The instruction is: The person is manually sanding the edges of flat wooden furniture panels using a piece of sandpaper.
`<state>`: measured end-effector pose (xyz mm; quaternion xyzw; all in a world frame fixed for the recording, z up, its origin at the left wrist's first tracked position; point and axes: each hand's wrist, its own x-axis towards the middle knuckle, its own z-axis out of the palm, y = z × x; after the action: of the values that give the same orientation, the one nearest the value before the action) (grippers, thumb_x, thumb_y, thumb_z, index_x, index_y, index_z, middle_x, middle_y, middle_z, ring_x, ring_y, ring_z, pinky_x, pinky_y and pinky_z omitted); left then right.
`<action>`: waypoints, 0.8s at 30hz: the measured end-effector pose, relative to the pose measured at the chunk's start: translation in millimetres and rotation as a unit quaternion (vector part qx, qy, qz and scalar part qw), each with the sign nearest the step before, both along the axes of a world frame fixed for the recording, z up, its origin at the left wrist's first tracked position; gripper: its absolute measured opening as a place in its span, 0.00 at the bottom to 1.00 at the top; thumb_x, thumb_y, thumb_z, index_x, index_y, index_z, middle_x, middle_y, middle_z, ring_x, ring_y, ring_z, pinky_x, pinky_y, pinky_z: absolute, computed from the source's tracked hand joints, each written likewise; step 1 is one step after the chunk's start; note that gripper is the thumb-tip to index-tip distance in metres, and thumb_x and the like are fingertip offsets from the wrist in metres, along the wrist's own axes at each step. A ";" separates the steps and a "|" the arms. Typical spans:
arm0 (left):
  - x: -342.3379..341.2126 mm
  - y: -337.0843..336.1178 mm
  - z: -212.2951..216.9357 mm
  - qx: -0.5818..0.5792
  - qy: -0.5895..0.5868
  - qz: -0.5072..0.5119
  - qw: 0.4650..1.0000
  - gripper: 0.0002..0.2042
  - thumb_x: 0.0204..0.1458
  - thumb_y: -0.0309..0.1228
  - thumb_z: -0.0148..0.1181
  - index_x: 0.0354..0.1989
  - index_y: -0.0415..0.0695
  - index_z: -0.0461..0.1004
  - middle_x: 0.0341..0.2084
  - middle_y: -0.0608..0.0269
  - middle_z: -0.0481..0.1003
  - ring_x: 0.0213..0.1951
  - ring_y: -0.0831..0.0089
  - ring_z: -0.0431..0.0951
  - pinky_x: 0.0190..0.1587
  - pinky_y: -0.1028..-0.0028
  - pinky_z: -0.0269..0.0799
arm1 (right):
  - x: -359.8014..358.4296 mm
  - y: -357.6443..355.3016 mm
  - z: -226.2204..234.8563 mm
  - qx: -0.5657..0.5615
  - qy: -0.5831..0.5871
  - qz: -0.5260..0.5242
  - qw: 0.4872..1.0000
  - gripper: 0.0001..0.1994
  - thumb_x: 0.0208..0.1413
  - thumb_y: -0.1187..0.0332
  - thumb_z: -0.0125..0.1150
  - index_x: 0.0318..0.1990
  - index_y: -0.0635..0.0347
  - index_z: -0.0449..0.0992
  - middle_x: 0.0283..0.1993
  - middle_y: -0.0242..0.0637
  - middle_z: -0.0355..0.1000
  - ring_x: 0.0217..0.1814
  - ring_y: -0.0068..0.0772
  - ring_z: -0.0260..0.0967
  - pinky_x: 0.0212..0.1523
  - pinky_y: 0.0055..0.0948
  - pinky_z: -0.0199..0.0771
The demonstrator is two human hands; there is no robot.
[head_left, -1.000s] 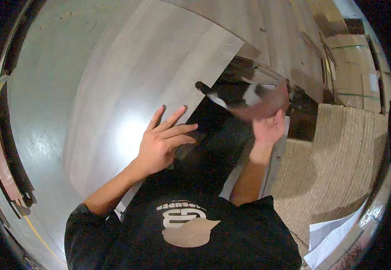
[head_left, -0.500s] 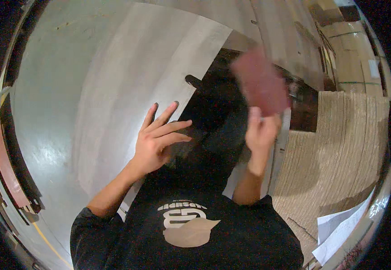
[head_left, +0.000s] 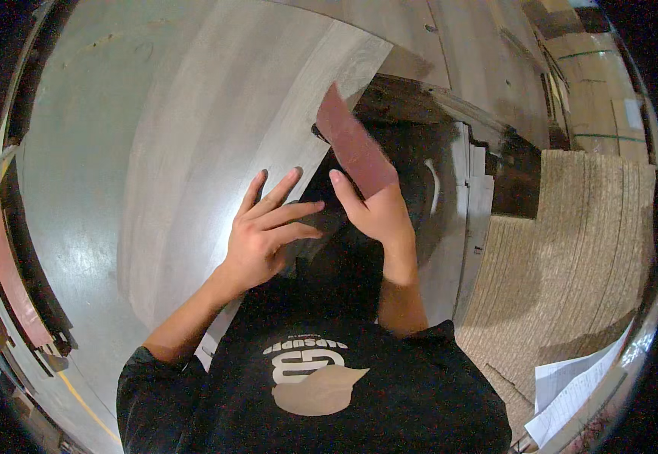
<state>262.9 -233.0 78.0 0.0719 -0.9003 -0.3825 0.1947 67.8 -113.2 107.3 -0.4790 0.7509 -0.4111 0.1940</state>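
A large grey wood-grain panel [head_left: 215, 129] lies flat before me, its right edge running slantwise past my hands. My left hand [head_left: 264, 227] rests at that edge, fingers spread, holding nothing. In my right hand [head_left: 382, 212] is a reddish-brown sheet of sandpaper [head_left: 355, 144], gripped at its near end. The sheet is bent lengthwise and its far part reaches over the panel's edge, by a small dark notch [head_left: 317, 132]. Whether it touches the panel, I cannot tell.
Stacked brown boards [head_left: 563, 250] stand on the right, with white papers [head_left: 575, 386] at their near end. More wood-grain panels [head_left: 488, 60] lie at the far right. White boards [head_left: 476, 197] stand edge-up right of my right hand. A reddish strip [head_left: 11, 265] lies far left.
My right hand has swung left with the sandpaper, from over the dark gap to the panel's right edge. My left hand has stayed in place.
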 end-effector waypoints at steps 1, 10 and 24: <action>-1.0 0.2 0.3 0.002 0.002 -0.004 1.000 0.18 0.37 0.15 0.60 0.31 0.55 0.84 0.53 0.75 0.81 0.73 0.59 0.62 0.75 0.43 0.47 | -3.3 -0.3 -8.2 -0.027 0.043 0.006 0.999 0.19 0.62 0.73 0.58 0.61 0.61 0.73 0.62 0.52 0.72 0.64 0.59 0.69 0.65 0.43 0.68; -0.9 0.6 -0.8 0.012 -0.014 -0.024 1.000 0.17 0.36 0.16 0.61 0.32 0.55 0.83 0.55 0.75 0.80 0.74 0.60 0.60 0.75 0.43 0.46 | -33.6 2.0 -27.6 -0.021 -0.112 -0.007 0.993 0.16 0.67 0.66 0.60 0.59 0.61 0.74 0.58 0.44 0.75 0.63 0.42 0.71 0.66 0.38 0.67; 6.8 -6.2 -4.7 0.007 -0.036 -0.003 0.999 0.20 0.34 0.14 0.58 0.31 0.56 0.83 0.54 0.78 0.81 0.73 0.62 0.61 0.75 0.43 0.45 | -67.9 51.2 -17.7 -0.012 -0.064 -0.006 0.998 0.14 0.63 0.74 0.65 0.54 0.64 0.77 0.54 0.35 0.78 0.57 0.32 0.73 0.61 0.33 0.69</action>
<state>269.7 -239.1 73.3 0.0845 -0.9043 -0.3862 0.1609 0.0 -62.0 89.7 -0.4497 0.7349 -0.4508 0.2332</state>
